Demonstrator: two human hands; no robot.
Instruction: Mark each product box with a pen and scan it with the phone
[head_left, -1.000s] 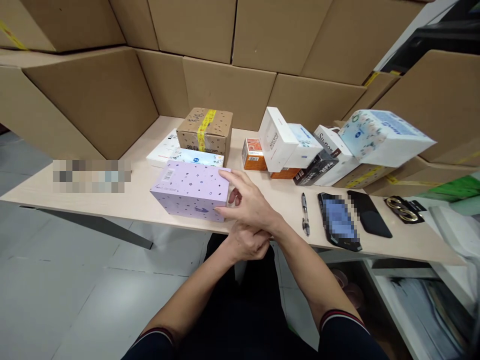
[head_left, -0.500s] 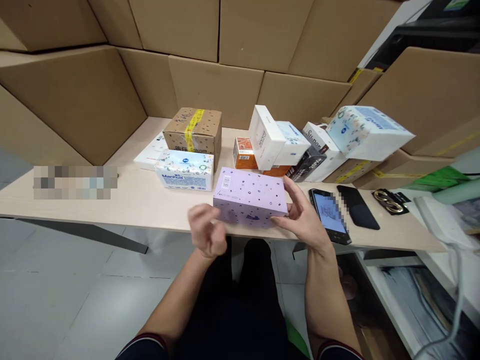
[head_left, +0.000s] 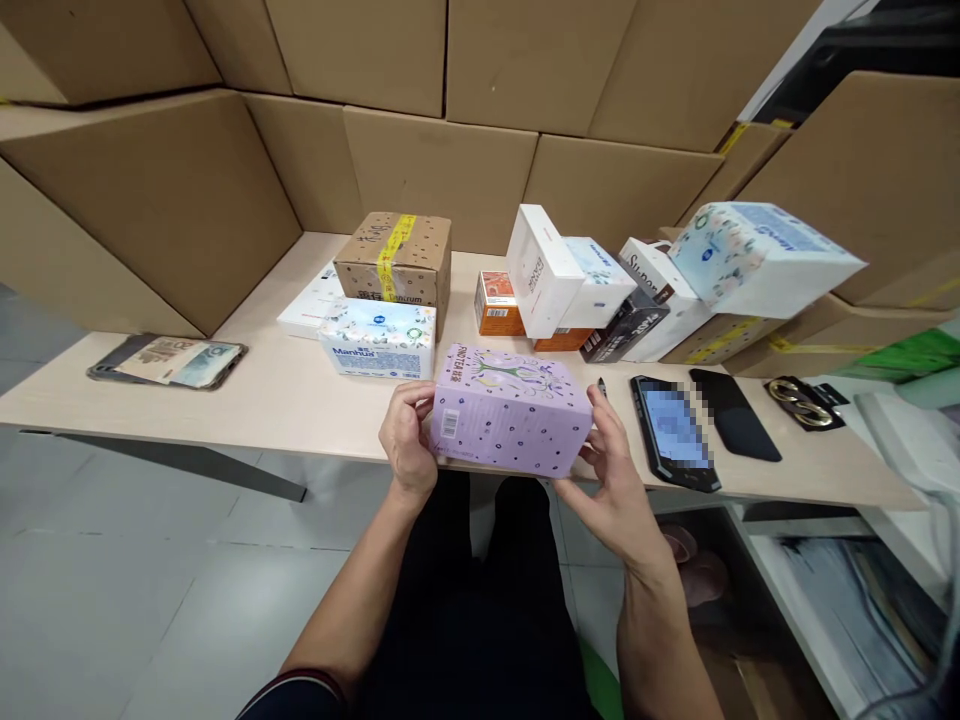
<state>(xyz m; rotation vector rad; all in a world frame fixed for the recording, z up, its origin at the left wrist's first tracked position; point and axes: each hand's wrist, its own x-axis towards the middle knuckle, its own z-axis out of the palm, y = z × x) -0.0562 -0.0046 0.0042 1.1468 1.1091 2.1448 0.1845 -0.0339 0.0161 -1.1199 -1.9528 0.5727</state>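
A lilac tea box (head_left: 510,425) with small printed rings is held near the table's front edge, its decorated face tilted up and a barcode label at its left. My left hand (head_left: 411,435) grips the box's left end, fingers curled against it. At the opposite end, my right hand (head_left: 611,480) holds the box between thumb and fingers. Just behind it stand a Manhua tissue pack (head_left: 379,340) and a small orange box (head_left: 499,303). A white box (head_left: 541,272) leans over another tissue pack (head_left: 596,280).
A taped brown carton (head_left: 396,255) sits at the back left. A phone with banknotes (head_left: 169,362) lies at far left. On the right are a lit handheld device (head_left: 675,435), a black slab (head_left: 735,415) and a tissue pack (head_left: 765,255) atop boxes. Cardboard walls (head_left: 442,180) enclose the back.
My left hand has come to the tea box's left end and taken hold. The box has turned, so its decorated face now shows on top and the barcode face points toward me.
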